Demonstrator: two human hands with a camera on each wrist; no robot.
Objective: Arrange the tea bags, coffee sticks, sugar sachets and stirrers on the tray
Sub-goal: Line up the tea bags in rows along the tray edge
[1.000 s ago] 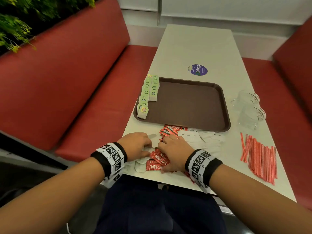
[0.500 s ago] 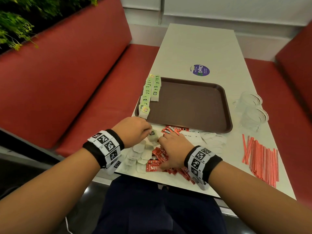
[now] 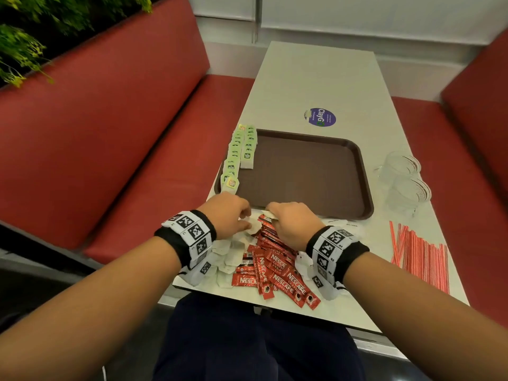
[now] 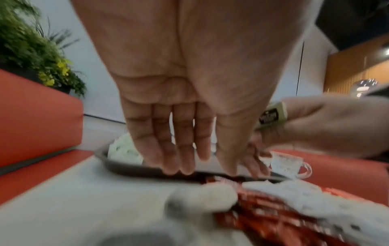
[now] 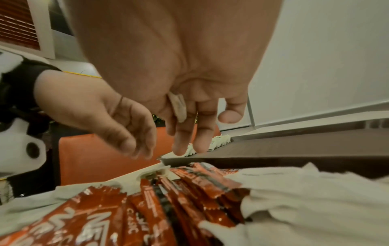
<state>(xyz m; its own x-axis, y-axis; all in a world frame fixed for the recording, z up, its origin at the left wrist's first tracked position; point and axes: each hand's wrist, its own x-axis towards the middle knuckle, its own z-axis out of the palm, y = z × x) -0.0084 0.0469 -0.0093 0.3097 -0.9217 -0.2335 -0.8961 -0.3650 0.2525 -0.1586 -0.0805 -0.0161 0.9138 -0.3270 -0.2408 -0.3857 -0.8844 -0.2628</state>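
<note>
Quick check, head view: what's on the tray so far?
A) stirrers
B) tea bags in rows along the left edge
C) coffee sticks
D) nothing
B: green-tagged tea bags line the left edge of the tray; coffee sticks and stirrers lie on the table.

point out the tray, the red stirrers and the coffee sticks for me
tray (image 3: 302,174), head view, on the bare brown floor of the tray
red stirrers (image 3: 420,254), head view, on the middle of the bundle right of the tray
coffee sticks (image 3: 277,273), head view, on a red stick in the pile by the table's near edge
</note>
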